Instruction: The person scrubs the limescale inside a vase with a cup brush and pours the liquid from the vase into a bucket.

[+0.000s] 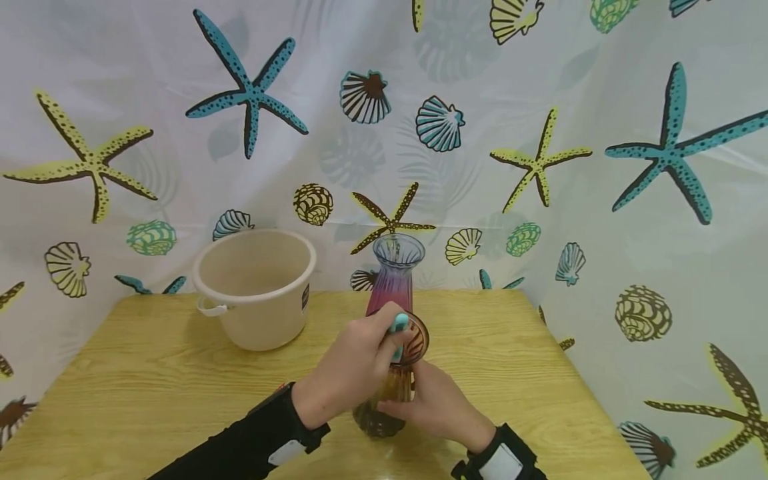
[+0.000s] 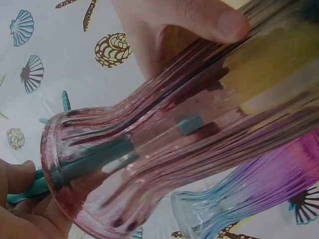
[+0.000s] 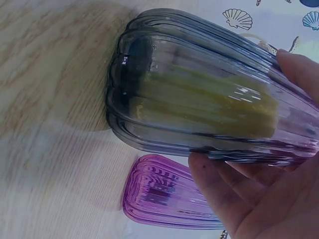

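Observation:
A ribbed glass vase (image 1: pixel 393 383), smoky at its base and pinkish toward its rim, is near the front of the table. My right hand (image 1: pixel 441 403) grips its body, thumb on one side and fingers on the other in the right wrist view. With my left hand (image 1: pixel 354 360) I hold the teal handle (image 1: pixel 399 325) of a sponge brush at the vase's mouth. Through the glass, the brush's yellow sponge head (image 3: pixel 209 107) shows inside the lower body. Just behind stands a second ribbed vase (image 1: pixel 393 287), blue at the top and pink below, partly hidden by my hands.
A cream plastic bucket (image 1: pixel 255 320) with a side handle (image 1: pixel 211 308) stands at the back left of the wooden table (image 1: pixel 150 387). A white curtain (image 1: pixel 384 160) printed with starfish and shells hangs behind the table and along its sides.

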Demonstrator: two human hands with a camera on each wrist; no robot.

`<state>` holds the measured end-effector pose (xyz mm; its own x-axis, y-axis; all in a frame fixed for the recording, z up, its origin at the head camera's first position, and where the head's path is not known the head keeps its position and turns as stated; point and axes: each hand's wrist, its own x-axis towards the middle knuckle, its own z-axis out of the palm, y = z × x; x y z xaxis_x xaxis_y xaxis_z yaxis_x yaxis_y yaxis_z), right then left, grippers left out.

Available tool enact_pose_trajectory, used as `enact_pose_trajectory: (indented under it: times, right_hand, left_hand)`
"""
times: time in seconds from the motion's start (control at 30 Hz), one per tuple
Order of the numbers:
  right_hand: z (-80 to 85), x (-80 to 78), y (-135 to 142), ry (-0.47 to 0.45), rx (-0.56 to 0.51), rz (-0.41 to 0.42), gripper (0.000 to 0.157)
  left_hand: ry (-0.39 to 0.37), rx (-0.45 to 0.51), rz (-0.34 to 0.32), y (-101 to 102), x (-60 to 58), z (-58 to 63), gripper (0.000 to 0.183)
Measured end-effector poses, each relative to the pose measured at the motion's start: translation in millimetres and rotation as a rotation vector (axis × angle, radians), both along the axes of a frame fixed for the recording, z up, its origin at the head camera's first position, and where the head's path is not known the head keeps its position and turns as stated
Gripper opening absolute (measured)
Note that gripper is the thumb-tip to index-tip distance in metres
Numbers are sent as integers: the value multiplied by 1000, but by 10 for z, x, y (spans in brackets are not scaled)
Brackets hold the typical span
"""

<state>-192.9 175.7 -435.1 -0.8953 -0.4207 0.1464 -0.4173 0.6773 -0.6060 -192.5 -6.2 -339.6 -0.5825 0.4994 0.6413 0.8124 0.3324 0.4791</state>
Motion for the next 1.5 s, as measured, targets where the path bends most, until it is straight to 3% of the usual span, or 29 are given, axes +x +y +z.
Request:
enact_pose_trajectory:
  times: [0.17, 0.3, 0.7, 1.0, 1.2, 1.5]
  right_hand:
    - [-12, -5, 8, 20, -10, -2, 91]
    - [-32, -13, 8, 25, -27, 13, 91]
    - [-36, -30, 9, 33, -25, 21, 85]
    - [-26, -11, 17, 29, -6, 6, 90]
    - [-25, -13, 4, 36, 3, 3, 87]
    - [-31, -17, 8, 9, 8, -10, 88]
  left_hand:
    - [-42, 89, -17, -40, -60, -19, 10]
    - [-85, 104, -20, -49, -95, 4, 7]
    - [-116, -48, 46, -63, -118, 163, 13]
    - [-44, -166, 43, 1, -41, 219, 16]
    - [39, -134, 85, 18, -14, 147, 16]
    - [10, -40, 59, 39, -79, 85, 16]
